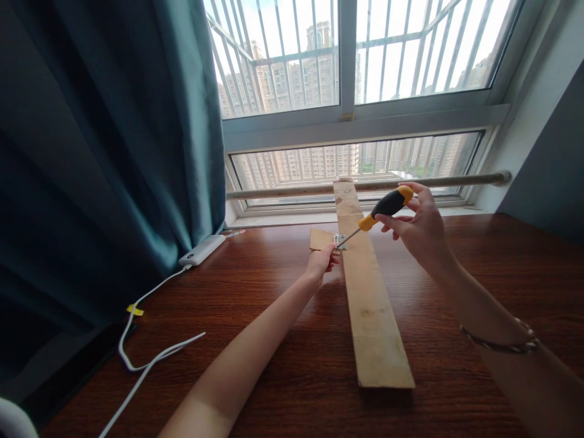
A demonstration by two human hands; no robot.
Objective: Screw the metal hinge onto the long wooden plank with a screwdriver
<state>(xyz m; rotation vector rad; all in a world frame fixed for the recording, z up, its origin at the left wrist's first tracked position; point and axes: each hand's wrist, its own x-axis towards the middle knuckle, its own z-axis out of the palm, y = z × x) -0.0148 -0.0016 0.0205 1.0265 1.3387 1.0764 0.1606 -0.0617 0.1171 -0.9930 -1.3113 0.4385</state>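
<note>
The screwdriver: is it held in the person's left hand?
No, the right hand holds the screwdriver by its black and yellow handle.

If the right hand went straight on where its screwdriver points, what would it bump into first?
Probably the metal hinge at the long wooden board: the tip of the screwdriver in the right hand looks to be there. The left hand is very close too, so exact contact is unclear.

a white power bank with cable lies beside the blue curtain.
</note>
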